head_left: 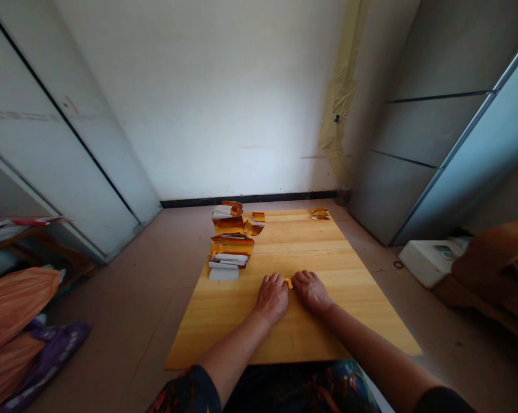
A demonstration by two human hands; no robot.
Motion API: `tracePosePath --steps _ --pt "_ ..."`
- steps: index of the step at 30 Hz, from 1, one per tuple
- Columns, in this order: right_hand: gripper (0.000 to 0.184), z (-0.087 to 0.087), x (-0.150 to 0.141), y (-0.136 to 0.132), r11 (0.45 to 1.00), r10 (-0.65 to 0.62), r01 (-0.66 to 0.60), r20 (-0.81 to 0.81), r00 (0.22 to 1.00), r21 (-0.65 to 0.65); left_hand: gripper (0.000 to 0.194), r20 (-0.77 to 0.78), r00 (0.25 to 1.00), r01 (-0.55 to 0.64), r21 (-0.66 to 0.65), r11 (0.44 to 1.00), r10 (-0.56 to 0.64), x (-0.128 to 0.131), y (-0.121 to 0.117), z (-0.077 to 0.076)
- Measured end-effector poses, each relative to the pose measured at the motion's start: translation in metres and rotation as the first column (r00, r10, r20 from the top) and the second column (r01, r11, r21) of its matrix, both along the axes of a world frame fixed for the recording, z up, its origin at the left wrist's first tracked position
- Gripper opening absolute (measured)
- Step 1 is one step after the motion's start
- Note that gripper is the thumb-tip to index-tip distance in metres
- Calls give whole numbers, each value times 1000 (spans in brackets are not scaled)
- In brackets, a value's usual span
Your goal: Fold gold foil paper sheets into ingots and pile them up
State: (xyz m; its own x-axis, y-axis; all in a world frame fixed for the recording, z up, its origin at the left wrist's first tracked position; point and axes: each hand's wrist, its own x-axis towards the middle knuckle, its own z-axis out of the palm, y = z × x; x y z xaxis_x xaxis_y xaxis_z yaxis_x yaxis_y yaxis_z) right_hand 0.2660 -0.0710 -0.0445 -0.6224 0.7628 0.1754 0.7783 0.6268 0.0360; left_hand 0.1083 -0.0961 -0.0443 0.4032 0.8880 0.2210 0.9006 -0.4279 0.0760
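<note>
My left hand [273, 297] and my right hand [311, 291] rest close together on the wooden table [259, 338], fingers curled. Between them shows a small piece of shiny gold paper [289, 283], pinched at both sides; most of it is hidden by the fingers. Left of my hands lie stacks of gold foil paper sheets [232, 246], curling at the edges, with white sheets [224, 273] among them. At the table's far right corner sits a small heap of folded gold pieces [320, 213].
A white wall [241, 103] stands behind the table. To the right are a grey refrigerator [413, 143], a white box [428, 261] and a wooden chair [495, 275]. Orange cloth [18, 310] and a purple bag [56, 355] lie at the left.
</note>
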Motion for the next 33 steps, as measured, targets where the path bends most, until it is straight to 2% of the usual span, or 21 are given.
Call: tracePosePath --steps 8,12,14,17,20,22,27,33 --pt "13 -4 15 2 1000 -14 14 -1 1000 16 22 11 997 78 -1 997 -78 -1 6 -13" --pt "18 -1 13 9 990 -139 134 -120 983 -48 21 34 996 81 -8 997 -80 -3 4 -13" --pt "21 5 7 19 965 -241 213 -193 951 -154 22 38 997 74 -22 997 -73 -3 3 -12" --pt "20 14 -7 38 889 -410 312 -276 870 -336 23 48 997 61 -39 997 -59 -3 3 -12" --pt "20 19 -22 50 773 -512 295 -278 813 -562 24 60 997 55 -36 998 -53 -2 2 -13" --pt "17 18 -27 52 719 -539 291 -241 807 -631 25 63 997 49 -28 998 -47 -2 2 -13" --pt "15 12 -28 51 686 -549 288 -215 807 -668 25 77 996 34 -4 999 -33 -3 0 -11" --pt "7 9 -30 50 694 -568 317 -220 794 -646 29 134 986 93 33 995 -97 -9 -4 -12"
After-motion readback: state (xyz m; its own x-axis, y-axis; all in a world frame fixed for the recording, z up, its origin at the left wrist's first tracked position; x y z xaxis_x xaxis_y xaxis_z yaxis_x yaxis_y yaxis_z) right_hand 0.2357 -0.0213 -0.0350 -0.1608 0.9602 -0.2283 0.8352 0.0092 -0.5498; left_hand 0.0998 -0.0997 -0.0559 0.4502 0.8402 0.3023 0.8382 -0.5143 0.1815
